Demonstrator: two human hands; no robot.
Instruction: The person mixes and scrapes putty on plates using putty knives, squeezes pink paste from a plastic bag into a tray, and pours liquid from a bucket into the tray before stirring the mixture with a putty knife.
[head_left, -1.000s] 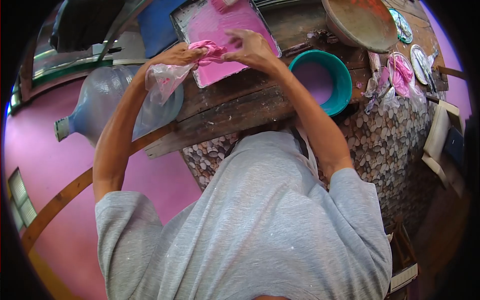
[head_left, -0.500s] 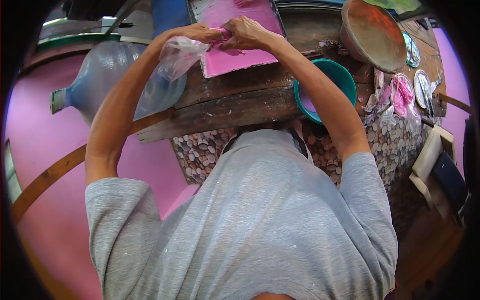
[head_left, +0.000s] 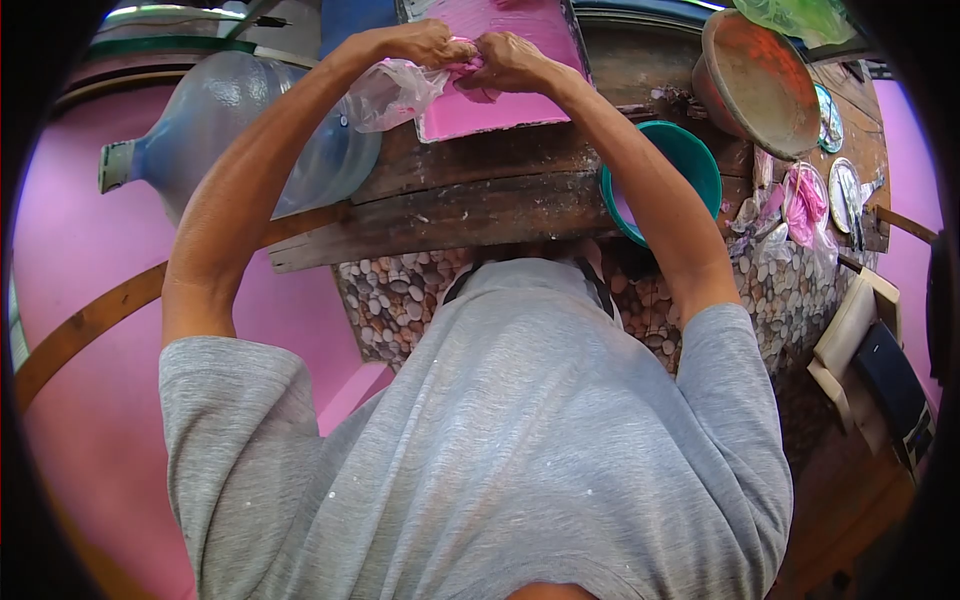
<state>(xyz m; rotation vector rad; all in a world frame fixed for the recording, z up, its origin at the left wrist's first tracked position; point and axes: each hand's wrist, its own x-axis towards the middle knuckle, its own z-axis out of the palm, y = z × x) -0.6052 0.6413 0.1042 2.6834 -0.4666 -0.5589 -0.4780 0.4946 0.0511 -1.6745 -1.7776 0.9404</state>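
My left hand (head_left: 428, 44) and my right hand (head_left: 508, 62) are close together over the near part of a pink paint tray (head_left: 470, 117). Between them, both grip a clear plastic bag (head_left: 392, 95) smeared with pink paint. Its loose clear end hangs to the left, below my left hand. The stretch between my hands is twisted and pink. Fingers of both hands are closed round it. Pink paint coats the tray's inside, and its far end runs out of view.
On the wooden table (head_left: 450, 215) stand a green bucket (head_left: 703, 165) with light liquid and a stained basin (head_left: 770, 100). Right of them lie a pink-smeared bag (head_left: 803, 205) and a paint-marked lid (head_left: 845, 185). A large water bottle (head_left: 225, 130) lies at the left.
Both hands have shifted slightly up and to the right with the plastic bag, still gripping it. The whole view has moved a little too.
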